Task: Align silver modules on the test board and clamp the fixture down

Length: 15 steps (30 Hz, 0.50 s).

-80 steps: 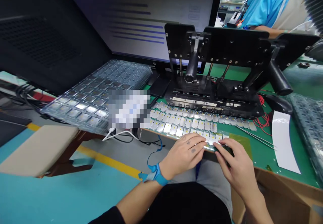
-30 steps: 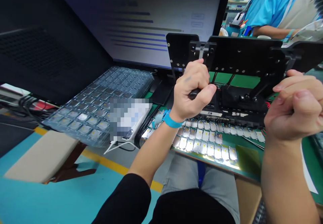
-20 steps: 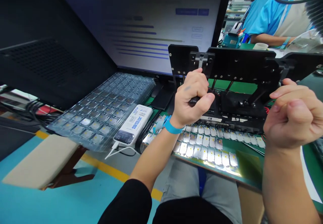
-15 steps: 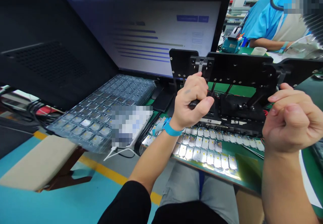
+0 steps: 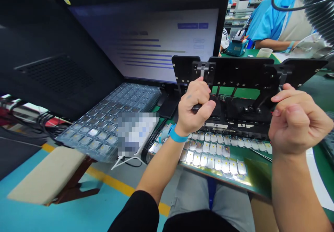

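My left hand, with a blue band at its wrist, is wrapped round the dark handle of a toggle clamp on a black test fixture. My right hand is curled at the fixture's right-hand clamp; its fingers mostly hide the lever. The fixture's black plates stand raised and tilted over its base. In front of the base, below my hands, rows of small silver rectangular parts with yellow dots lie on the green bench.
A monitor stands behind on the left. Stacked clear trays of parts lie beside a white box and cables. A beige-topped stool is at lower left. Across the bench sits a person in a blue top.
The view has shifted slightly, so the scene sits a little differently in the frame. Both hands keep the same closed pose at the clamps, and the fixture plates stay raised.
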### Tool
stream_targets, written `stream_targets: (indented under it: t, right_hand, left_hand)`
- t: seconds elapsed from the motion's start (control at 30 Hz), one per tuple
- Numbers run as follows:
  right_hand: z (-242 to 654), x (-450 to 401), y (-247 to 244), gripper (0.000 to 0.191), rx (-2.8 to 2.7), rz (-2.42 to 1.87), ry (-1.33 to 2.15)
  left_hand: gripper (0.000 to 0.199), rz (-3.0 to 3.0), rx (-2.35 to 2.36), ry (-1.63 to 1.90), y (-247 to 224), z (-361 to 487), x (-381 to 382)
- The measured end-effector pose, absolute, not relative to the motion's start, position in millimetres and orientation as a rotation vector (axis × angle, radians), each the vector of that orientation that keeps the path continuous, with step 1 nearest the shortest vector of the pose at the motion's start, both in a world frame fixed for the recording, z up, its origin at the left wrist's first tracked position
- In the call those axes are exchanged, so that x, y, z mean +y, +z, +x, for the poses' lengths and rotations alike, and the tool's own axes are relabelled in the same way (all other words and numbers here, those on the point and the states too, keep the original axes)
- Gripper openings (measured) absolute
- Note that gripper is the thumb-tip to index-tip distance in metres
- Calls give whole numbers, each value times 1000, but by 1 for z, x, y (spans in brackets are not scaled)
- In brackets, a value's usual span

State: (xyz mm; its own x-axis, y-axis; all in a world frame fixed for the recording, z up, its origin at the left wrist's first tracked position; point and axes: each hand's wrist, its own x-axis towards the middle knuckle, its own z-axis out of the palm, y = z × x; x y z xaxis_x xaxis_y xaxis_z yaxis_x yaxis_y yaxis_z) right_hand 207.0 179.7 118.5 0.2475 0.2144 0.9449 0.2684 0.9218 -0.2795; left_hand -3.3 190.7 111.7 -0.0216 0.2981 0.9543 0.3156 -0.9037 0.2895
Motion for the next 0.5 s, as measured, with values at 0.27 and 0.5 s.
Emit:
stream_targets:
  t: [0.27, 0.5]
  right_hand:
    - [207, 178, 115, 27, -1339, -448, -30]
    - [210, 176, 114, 26, -1373, -476, -10]
  left_hand:
    - [33, -2240, -514, -2244, 112, -4, 193]
    - [30, -2266, -535, -2225, 112, -6, 192]
